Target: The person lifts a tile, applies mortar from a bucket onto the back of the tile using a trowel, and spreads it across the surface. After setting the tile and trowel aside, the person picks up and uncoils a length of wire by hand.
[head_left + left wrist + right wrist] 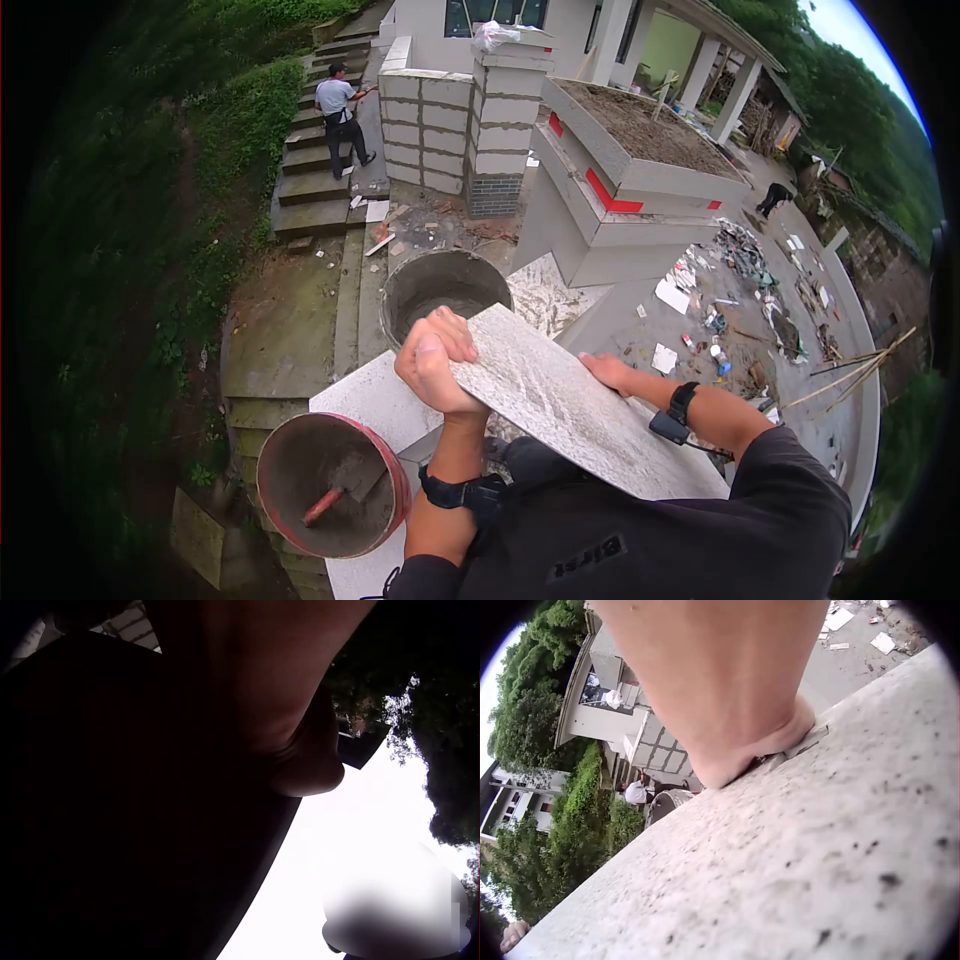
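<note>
A pale stone slab, streaked with rough grey ridges, is tilted up in front of the person's body. The left hand grips its near left corner, with fingers curled over the edge and thumb on top. At the slab's far edge, the right hand holds on, its fingertips largely hidden. In the right wrist view, a speckled white face of the slab fills the lower part, with the right hand at its edge. The left wrist view is mostly dark, showing the left hand against the slab.
A red bucket with mortar and a red-handled trowel stands at lower left. Behind the left hand is a grey bucket. Block pillars rise ahead. One person is on the steps; another bends far right near scattered debris.
</note>
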{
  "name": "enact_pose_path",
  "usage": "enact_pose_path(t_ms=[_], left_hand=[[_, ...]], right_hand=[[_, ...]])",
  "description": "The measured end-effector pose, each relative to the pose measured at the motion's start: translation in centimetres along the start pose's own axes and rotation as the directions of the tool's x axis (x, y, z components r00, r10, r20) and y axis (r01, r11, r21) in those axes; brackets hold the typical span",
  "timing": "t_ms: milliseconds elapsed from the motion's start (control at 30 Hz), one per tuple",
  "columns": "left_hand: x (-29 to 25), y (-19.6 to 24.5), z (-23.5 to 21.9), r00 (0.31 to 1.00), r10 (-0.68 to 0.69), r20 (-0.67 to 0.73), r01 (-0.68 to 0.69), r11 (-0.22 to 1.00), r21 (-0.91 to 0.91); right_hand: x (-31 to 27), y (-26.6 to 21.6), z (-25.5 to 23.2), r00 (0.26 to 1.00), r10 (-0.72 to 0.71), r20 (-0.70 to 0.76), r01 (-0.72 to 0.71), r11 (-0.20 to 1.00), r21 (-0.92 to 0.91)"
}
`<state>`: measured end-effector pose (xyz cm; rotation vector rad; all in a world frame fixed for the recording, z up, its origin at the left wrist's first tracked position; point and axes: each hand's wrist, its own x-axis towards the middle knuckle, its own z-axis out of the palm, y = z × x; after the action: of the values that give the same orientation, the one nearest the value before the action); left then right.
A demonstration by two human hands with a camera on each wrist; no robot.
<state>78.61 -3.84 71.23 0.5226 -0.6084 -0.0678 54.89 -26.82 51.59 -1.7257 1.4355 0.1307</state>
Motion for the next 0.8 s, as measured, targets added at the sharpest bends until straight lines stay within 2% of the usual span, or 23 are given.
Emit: enact_pose_path(t_ms=[33, 100, 167, 233, 300, 333, 367, 433, 533, 567, 600, 633, 667, 733, 800], left_hand=[[1.1, 0.4, 0.1, 0.999, 0.036, 0.004, -0.036, 0.999, 0.024], [3.1, 0.9, 0.7, 0.994, 0.098, -0.041, -0.1, 0.994, -0.04], [4.6, 2.0, 1.5, 0.986, 0.163, -0.019, -0.164, 0.985, -0.056], [6.1, 2.8, 2.0, 0.967, 0.256, 0.006, -0.255, 0.966, -0.042], [7.3, 3.7, 1.5, 0.956, 0.294, -0.023, -0.292, 0.955, 0.058], [7.9, 4.1, 0.9, 0.947, 0.316, -0.054, -0.309, 0.945, 0.105], [8.3, 4.6, 0.2, 0.949, 0.303, -0.093, -0.298, 0.952, 0.066], [8.6, 5.8, -2.0, 0.947, 0.299, -0.12, -0.292, 0.954, 0.072], [8.2, 8.0, -4.3, 0.932, 0.357, -0.06, -0.351, 0.931, 0.097], [8.1, 9.0, -4.6, 0.926, 0.378, -0.008, -0.372, 0.913, 0.166], [8.3, 9.6, -4.3, 0.919, 0.394, -0.02, -0.383, 0.903, 0.196], [8.4, 10.2, -4.0, 0.91, 0.413, -0.034, -0.395, 0.89, 0.228], [8.4, 10.7, -3.9, 0.909, 0.415, -0.042, -0.394, 0.886, 0.243], [8.8, 11.5, -3.6, 0.904, 0.427, 0.018, -0.409, 0.853, 0.325], [9.5, 11.8, -2.8, 0.907, 0.421, 0.025, -0.4, 0.841, 0.363]], right_hand=[[1.3, -1.0, 0.1, 0.998, -0.052, 0.03, 0.05, 0.998, 0.045], [0.4, -6.3, -1.5, 0.959, -0.209, 0.191, 0.196, 0.977, 0.083], [0.6, -11.0, -2.5, 0.947, -0.281, 0.158, 0.282, 0.959, 0.016], [1.5, -14.7, -3.1, 0.921, -0.326, 0.212, 0.33, 0.944, 0.02], [2.4, -17.1, -2.5, 0.89, -0.373, 0.262, 0.379, 0.925, 0.029], [2.8, -17.9, -2.0, 0.851, -0.444, 0.28, 0.462, 0.887, 0.001], [3.1, -18.9, -1.5, 0.806, -0.509, 0.302, 0.541, 0.841, -0.027], [3.4, -20.0, -1.2, 0.785, -0.513, 0.348, 0.566, 0.822, -0.065], [4.2, -19.4, -2.3, 0.687, -0.547, 0.479, 0.671, 0.731, -0.126], [4.7, -18.2, -4.2, 0.641, -0.577, 0.506, 0.739, 0.642, -0.203], [5.1, -16.6, -6.7, 0.591, -0.598, 0.541, 0.796, 0.539, -0.274], [5.6, -14.9, -9.8, 0.625, -0.522, 0.58, 0.765, 0.557, -0.324], [6.3, -13.0, -13.2, 0.607, -0.521, 0.6, 0.783, 0.519, -0.343], [6.4, -8.8, -19.9, 0.691, -0.509, 0.514, 0.722, 0.522, -0.453], [5.8, -4.5, -24.2, 0.783, -0.484, 0.391, 0.622, 0.583, -0.522]])
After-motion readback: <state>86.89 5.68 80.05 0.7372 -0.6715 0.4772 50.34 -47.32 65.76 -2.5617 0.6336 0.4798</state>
